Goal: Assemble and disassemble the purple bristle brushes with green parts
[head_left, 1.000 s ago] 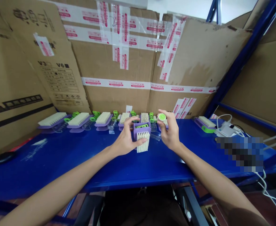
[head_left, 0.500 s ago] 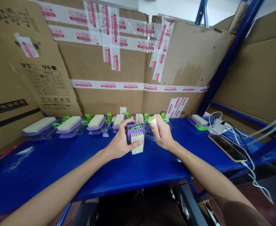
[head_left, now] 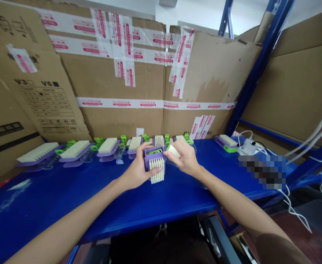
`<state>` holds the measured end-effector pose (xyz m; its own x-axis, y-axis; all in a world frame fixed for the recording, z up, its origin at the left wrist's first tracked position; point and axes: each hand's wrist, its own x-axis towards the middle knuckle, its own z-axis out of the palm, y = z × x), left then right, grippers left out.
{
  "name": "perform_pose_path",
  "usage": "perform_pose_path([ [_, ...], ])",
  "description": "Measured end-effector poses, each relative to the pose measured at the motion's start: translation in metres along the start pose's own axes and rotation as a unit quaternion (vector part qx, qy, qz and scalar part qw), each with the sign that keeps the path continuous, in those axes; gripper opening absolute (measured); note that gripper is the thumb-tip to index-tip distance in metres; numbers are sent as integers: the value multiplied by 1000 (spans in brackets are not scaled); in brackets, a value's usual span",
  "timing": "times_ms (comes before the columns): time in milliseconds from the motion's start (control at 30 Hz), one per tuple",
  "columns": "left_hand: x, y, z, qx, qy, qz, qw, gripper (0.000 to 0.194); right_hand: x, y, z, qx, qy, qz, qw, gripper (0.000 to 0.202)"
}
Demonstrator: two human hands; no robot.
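Purple plastic, cream bristles: your left hand (head_left: 135, 171) grips the brush (head_left: 155, 165) above the blue table (head_left: 67, 194), long axis pointing away from you, bristles facing down. Your right hand (head_left: 185, 158) has brought its rounded pale-green piece (head_left: 173, 150) from upright to lying sideways against the brush's back, fingers pinching it.

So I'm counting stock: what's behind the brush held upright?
Behind the upright brush a row of brushes lines the cardboard wall. The left hand and right hand hide some.
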<state>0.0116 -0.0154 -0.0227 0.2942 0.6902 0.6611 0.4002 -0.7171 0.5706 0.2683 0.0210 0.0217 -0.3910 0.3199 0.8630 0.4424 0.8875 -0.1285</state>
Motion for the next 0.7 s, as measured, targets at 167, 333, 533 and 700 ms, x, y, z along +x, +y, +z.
perform_pose_path([
  [167,-1,0,5,-71,-33,-59,995,80,0,-4,0,-20,-21,-2,1000,40],
  [333,0,1,3,-72,-28,-79,994,81,-2,-7,4,-17,-52,-3,999,36],
  [533,0,3,3,-63,-23,-86,994,75,-4,-10,10,-12,-55,-11,998,29],
  [700,1,5,3,-64,-10,-77,995,72,-4,-4,16,32,-58,-39,997,44],
])
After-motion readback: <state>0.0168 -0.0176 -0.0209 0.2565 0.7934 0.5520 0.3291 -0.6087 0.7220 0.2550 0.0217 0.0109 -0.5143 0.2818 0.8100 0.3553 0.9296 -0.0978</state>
